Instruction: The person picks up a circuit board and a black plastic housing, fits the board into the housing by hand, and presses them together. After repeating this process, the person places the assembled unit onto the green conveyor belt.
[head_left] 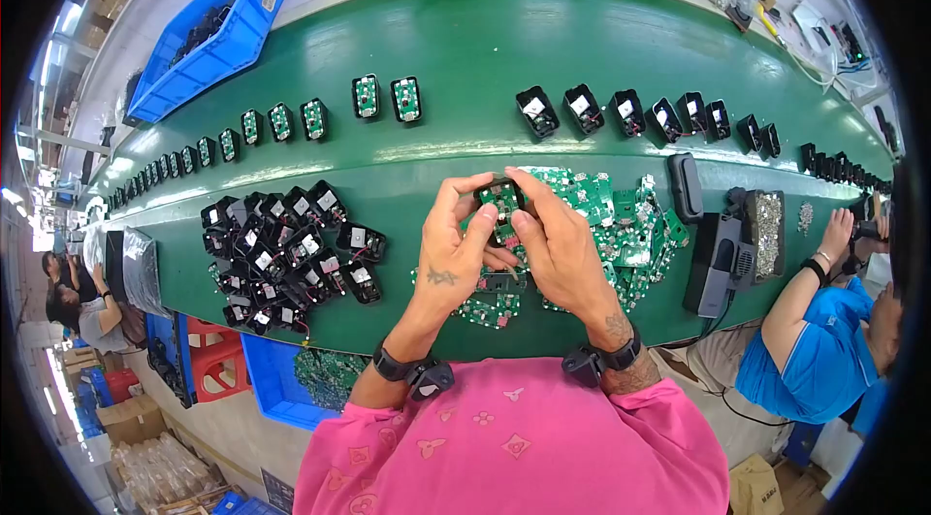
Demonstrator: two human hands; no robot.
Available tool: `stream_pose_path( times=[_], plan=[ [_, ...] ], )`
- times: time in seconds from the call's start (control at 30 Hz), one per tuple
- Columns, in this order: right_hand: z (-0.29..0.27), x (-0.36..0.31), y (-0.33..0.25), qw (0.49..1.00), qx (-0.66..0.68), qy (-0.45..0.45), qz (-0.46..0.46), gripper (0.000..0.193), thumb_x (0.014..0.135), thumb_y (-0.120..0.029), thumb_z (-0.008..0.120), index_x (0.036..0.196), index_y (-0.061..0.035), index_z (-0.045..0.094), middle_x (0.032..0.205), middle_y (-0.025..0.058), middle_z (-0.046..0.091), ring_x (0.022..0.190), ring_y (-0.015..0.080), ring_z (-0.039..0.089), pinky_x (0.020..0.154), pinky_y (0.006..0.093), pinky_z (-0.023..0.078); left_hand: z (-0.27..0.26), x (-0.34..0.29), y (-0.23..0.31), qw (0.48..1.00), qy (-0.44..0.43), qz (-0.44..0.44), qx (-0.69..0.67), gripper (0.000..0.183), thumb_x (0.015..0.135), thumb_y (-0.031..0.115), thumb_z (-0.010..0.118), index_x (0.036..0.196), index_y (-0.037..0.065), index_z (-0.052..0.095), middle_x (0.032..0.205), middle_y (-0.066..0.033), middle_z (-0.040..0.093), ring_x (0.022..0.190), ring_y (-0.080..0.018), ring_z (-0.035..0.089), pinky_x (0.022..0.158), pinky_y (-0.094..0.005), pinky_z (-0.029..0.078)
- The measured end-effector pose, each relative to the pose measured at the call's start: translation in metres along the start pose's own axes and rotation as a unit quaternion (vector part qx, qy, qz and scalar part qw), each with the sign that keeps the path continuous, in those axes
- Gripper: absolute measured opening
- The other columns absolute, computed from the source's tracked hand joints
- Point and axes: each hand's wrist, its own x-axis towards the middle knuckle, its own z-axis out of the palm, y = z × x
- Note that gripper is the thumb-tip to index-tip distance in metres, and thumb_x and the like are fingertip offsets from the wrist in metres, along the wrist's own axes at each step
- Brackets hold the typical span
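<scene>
Both hands meet over the near part of the green work surface, around one small black plastic housing (500,195) with a green circuit board in its mouth. My left hand (454,236) grips its left side, the thumb lying on the board. From the other side my right hand (557,241) closes on it, thumb also against the board. Beneath and to the right of the hands spreads a loose pile of green circuit boards (630,248). At left lies a heap of black housings (281,248) with pale parts and wires inside. Whatever is under the palms stays hidden.
Housings fitted with boards (366,97) line the far left; housings without visible boards (536,112) line the far right. Blue crates (213,40) stand back left and below the near edge. A grey-black device (713,265) and tray of small parts (764,234) sit right, near a co-worker (810,331).
</scene>
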Motion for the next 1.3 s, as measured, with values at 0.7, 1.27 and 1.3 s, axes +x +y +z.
stream_pose_path(
  times=[0.7,1.27,1.3],
  plan=[
    [0.03,0.006,0.011,0.99,0.12,0.045,0.054,0.032,0.101,-0.013,0.051,0.133,-0.0066,0.051,0.092,0.0063,0.062,0.076,0.0121,0.057,0.07,0.0287,0.049,0.006,-0.001,-0.002,0.99,0.052,0.095,0.089,0.026,0.102,0.01,0.045,0.125,-0.002,0.047,0.094,-0.0141,0.066,0.062,-0.0166,0.069,0.049,-0.0273,0.055],
    [0.014,0.037,-0.003,0.976,0.054,0.162,-0.132,0.042,0.09,0.0,0.059,0.132,-0.0038,0.054,0.102,0.0173,0.062,0.085,0.0308,0.063,0.072,0.0385,0.052,0.0,0.032,0.01,0.931,0.03,0.331,0.152,0.033,0.095,-0.002,0.055,0.127,0.007,0.054,0.113,-0.0215,0.067,0.075,-0.0217,0.073,0.06,-0.0286,0.059],
    [0.01,0.033,-0.006,0.967,0.054,0.167,-0.183,0.048,0.087,0.003,0.062,0.133,-0.0048,0.053,0.101,0.0169,0.063,0.084,0.0313,0.063,0.071,0.0389,0.053,0.001,0.032,0.015,0.93,0.031,0.333,0.152,0.033,0.095,-0.002,0.055,0.127,0.007,0.054,0.113,-0.0215,0.067,0.075,-0.0217,0.073,0.06,-0.0286,0.059]
  ],
)
